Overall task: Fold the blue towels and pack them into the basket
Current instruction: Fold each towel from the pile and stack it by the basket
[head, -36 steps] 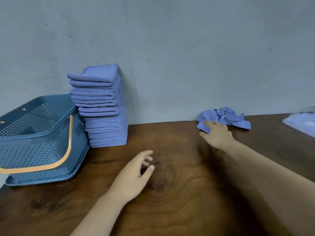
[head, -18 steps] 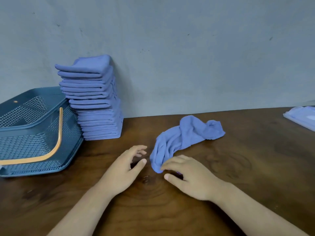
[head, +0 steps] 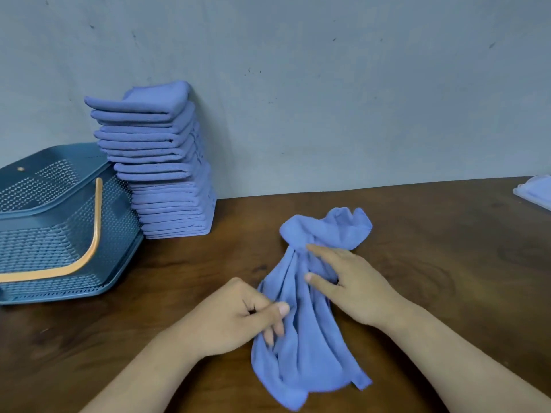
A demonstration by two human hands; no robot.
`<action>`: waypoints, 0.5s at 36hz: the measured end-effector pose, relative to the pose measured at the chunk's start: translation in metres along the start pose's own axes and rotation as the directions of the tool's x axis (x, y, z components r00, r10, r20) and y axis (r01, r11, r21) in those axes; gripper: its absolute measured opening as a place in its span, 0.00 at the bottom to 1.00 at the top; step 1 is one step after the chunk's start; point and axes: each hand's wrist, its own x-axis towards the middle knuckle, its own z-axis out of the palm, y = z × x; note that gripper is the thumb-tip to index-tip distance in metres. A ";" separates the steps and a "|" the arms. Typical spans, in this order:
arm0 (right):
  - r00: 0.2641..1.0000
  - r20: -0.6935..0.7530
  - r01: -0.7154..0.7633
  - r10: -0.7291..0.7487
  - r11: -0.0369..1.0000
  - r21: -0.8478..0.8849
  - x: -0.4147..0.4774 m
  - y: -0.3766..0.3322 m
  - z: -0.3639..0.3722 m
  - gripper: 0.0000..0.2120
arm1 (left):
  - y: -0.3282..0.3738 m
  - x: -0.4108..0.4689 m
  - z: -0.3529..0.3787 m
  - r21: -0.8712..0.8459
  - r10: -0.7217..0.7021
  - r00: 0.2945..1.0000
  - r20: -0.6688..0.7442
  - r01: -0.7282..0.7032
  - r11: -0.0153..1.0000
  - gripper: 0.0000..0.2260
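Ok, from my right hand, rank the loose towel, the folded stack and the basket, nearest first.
1. The loose towel, under the right hand.
2. The folded stack, back left against the wall.
3. The basket, far left edge.

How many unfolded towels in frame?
1: the crumpled towel mid-table, pinched by the left hand, right hand on it. The others sit folded in the stack by the wall. A pale item at the right edge is cut off: unclear.
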 end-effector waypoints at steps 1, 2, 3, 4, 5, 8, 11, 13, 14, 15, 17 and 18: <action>1.000 0.013 0.023 -0.023 1.000 -0.011 -0.001 -0.003 0.001 0.30 | 0.001 -0.001 0.003 -0.010 0.030 1.000 -0.009 -0.030 0.999 0.21; 0.999 0.016 0.043 -0.043 0.999 -0.007 -0.001 -0.005 0.002 0.31 | 0.002 -0.001 0.004 -0.025 0.059 0.997 -0.053 -0.060 0.998 0.21; 0.998 0.017 0.057 -0.057 0.998 0.005 -0.001 -0.008 0.002 0.30 | 0.002 0.000 0.003 -0.053 0.068 0.988 -0.135 -0.076 0.996 0.22; 0.997 0.020 0.073 -0.074 0.997 0.009 -0.001 -0.010 0.003 0.28 | 0.002 0.002 0.001 -0.086 0.057 0.970 -0.238 -0.080 0.993 0.22; 0.995 0.024 0.094 -0.094 0.996 -0.003 -0.001 -0.013 0.004 0.24 | 0.000 0.005 -0.002 -0.067 0.050 0.938 -0.344 -0.077 0.995 0.20; 0.988 0.005 0.154 -0.154 0.988 -0.001 -0.002 -0.016 0.005 0.16 | -0.010 0.010 -0.009 0.173 0.066 0.882 -0.467 0.018 0.985 0.08; 0.991 -0.057 0.126 -0.118 0.978 0.163 -0.005 -0.013 -0.001 0.15 | -0.017 0.008 -0.005 0.347 0.050 0.969 -0.241 0.037 0.937 0.13; 0.992 -0.119 0.062 -0.034 0.969 0.240 -0.006 -0.006 -0.010 0.17 | -0.017 0.008 -0.002 0.446 0.053 0.993 -0.109 0.001 0.895 0.19; 0.988 -0.155 0.022 0.015 0.971 0.236 -0.007 -0.002 -0.016 0.17 | -0.017 0.008 -0.001 0.458 0.053 0.995 -0.084 -0.009 0.889 0.21; 0.980 -0.188 -0.031 0.072 0.977 0.212 -0.008 0.003 -0.023 0.17 | -0.015 0.008 -0.001 0.457 0.051 0.996 -0.078 -0.010 0.890 0.21; 0.952 -0.216 -0.196 0.219 0.973 0.120 -0.009 0.016 -0.036 0.14 | -0.012 0.008 -0.001 0.453 0.058 0.996 -0.069 -0.021 0.891 0.20; 0.931 -0.200 -0.302 0.305 0.952 0.044 -0.010 0.023 -0.043 0.12 | -0.012 0.008 -0.001 0.460 0.066 0.996 -0.063 -0.030 0.888 0.20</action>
